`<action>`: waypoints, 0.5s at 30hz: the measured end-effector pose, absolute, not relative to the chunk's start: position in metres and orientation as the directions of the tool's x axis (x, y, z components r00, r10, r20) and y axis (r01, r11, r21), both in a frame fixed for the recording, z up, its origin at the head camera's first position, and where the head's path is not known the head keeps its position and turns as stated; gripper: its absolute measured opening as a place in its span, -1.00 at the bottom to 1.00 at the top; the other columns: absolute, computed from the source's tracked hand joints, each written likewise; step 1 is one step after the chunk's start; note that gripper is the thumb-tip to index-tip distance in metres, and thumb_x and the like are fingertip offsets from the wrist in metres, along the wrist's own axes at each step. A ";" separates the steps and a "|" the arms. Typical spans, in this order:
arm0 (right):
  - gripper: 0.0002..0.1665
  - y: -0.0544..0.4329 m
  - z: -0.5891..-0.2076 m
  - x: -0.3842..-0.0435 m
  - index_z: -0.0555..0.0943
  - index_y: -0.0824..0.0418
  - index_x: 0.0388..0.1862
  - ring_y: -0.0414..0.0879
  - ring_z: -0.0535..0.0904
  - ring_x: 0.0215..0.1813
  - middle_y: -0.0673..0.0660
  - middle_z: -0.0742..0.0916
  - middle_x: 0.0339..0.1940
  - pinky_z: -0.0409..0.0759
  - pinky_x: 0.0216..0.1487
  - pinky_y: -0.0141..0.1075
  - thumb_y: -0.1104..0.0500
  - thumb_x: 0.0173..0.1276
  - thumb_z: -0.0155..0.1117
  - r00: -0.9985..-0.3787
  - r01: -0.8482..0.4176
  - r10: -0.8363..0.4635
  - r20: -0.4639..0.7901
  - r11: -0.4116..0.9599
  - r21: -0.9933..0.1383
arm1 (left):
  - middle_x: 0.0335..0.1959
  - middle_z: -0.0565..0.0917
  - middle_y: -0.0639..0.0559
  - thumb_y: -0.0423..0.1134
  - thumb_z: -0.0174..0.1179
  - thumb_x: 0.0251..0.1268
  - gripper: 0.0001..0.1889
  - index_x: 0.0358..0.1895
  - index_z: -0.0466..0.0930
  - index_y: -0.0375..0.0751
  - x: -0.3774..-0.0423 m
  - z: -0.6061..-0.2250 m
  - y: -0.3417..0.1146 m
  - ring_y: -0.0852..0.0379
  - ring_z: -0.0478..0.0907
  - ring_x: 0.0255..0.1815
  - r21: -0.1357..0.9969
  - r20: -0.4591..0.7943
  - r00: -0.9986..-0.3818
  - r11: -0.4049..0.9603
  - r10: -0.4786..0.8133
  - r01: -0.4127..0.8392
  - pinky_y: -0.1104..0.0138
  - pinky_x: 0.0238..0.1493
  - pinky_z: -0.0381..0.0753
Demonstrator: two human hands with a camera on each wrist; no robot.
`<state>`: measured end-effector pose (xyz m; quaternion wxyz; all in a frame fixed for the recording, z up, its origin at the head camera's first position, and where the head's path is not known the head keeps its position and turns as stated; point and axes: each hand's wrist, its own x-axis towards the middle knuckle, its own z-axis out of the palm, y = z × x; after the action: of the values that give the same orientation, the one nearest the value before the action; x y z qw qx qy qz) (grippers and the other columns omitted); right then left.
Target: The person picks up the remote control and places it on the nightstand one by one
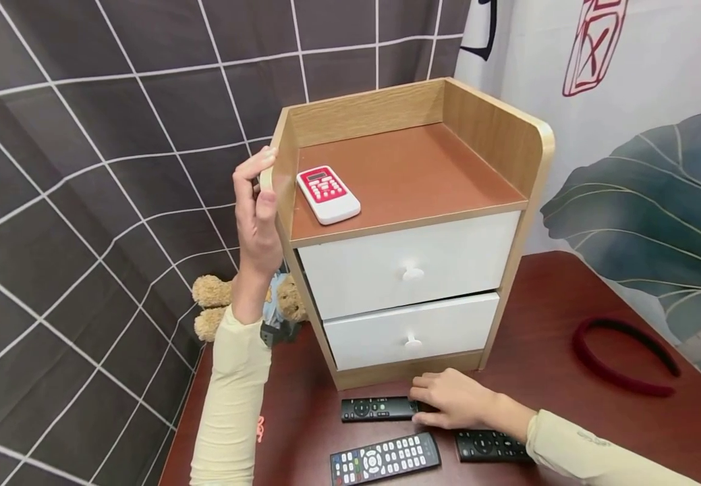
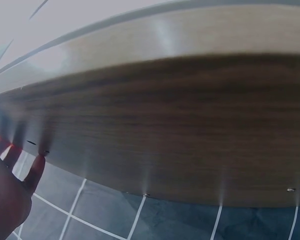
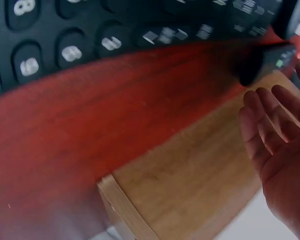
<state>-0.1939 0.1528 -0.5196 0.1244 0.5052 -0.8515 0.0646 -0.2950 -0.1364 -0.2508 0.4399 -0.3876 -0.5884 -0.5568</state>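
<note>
My left hand [image 1: 257,209] rests on the left side panel of a wood-edged cabinet [image 1: 386,371], thumb by the front edge. In the left wrist view, its fingers [image 2: 35,172] touch the panel's outer face. My right hand [image 1: 456,399] is at the right end of a slim black remote control [image 1: 380,408]. In the right wrist view its fingers [image 3: 262,112] look loosely extended near that remote's end; whether they touch it I cannot tell. Nearer me lie a remote with many white buttons [image 1: 386,459] and another black remote [image 1: 488,445], partly under my right forearm.
A red-and-white remote [image 1: 328,194] lies on the cabinet's brown top, above two white drawers [image 1: 411,270]. On the right is a dark red headband [image 1: 623,358]. A plush toy [image 1: 213,307] lies behind my left forearm. A small orange item [image 1: 260,428] sits on the table.
</note>
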 end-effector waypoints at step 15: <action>-0.55 0.151 -0.537 -0.199 0.60 0.01 -0.17 -0.26 0.53 -0.37 -0.10 0.58 -0.30 0.24 -0.63 -0.44 -0.30 0.23 0.35 -0.492 -0.844 -0.835 0.247 0.527 0.100 | 0.27 0.43 -0.32 0.29 -0.09 0.45 -0.20 0.16 0.33 -0.55 -0.295 -0.252 -0.135 -0.01 0.36 0.40 0.316 0.949 -0.312 0.094 -0.047 0.944 0.08 0.44 0.31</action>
<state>-0.1988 0.1508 -0.5367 0.1335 0.4859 -0.8636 0.0172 -0.2948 -0.1352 -0.2524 0.4462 -0.3803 -0.5899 -0.5552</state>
